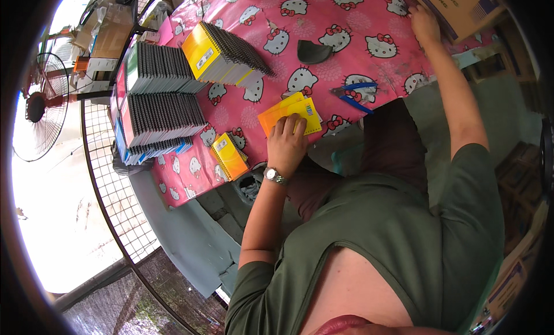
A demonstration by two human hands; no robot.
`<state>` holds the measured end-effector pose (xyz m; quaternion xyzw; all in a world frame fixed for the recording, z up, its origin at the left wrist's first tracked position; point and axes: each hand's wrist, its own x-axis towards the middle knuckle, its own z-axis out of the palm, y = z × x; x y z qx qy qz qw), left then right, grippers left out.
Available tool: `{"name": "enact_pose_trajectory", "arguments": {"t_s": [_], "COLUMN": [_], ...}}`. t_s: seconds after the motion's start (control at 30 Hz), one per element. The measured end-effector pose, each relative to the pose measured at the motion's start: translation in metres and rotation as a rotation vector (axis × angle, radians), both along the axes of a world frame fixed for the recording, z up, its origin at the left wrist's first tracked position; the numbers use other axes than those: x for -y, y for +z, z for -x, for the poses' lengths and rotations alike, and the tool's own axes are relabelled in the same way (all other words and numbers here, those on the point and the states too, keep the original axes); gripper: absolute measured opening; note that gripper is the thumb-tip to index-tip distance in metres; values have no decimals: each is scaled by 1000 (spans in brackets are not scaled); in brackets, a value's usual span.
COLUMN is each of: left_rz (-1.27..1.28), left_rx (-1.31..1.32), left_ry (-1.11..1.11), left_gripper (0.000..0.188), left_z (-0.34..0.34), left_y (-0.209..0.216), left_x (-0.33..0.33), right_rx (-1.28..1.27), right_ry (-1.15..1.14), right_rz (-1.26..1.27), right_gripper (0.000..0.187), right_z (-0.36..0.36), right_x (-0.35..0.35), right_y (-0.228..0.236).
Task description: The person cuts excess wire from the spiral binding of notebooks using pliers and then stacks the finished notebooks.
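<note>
Yellow notebooks [291, 114] lie at the near edge of the pink table [346, 23], right of the notebook stacks [158, 104]. Left hand [287, 144] presses them flat, fingers curled. Blue pliers [353, 95] beside. Right hand [424, 23] touches a cardboard box [461, 6]; grip unclear.

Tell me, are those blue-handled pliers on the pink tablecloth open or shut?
Open. The blue-handled pliers lie flat on the pink tablecloth with their two handles spread apart in a V, untouched by either hand.
</note>
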<state>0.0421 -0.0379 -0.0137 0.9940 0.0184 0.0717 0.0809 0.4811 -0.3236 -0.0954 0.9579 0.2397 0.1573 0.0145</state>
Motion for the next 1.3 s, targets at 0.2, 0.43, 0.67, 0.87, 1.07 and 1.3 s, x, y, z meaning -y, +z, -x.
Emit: {"name": "enact_pose_trajectory", "arguments": {"t_s": [0.2,0.43,0.67,0.87,1.07,1.3], "left_rz": [163,-40,-2,-11,26,-5], "left_rx": [-74,158,179,198,275,194], "left_ry": [68,122,114,123,89,79], "left_gripper": [24,19,19,21,23,22], "left_z": [-9,-25,-25,-25,-28,-24], "left_y": [49,22,21,17,17,22], "left_x": [-23,-20,-19,-21,-9,-6], "right_rx": [-6,-745,-805,-594,-761,-943], "right_ry": [356,881,882,997,818,796], "right_rz": [-523,-908,-1052,-916,-813,-560], "right_gripper": [16,21,24,21,28,34], "right_z": [67,238,266,269,282,276], "right_x": [-38,-130,-146,-148,-142,-147], "right_y": [81,92,85,85,106,128]}}
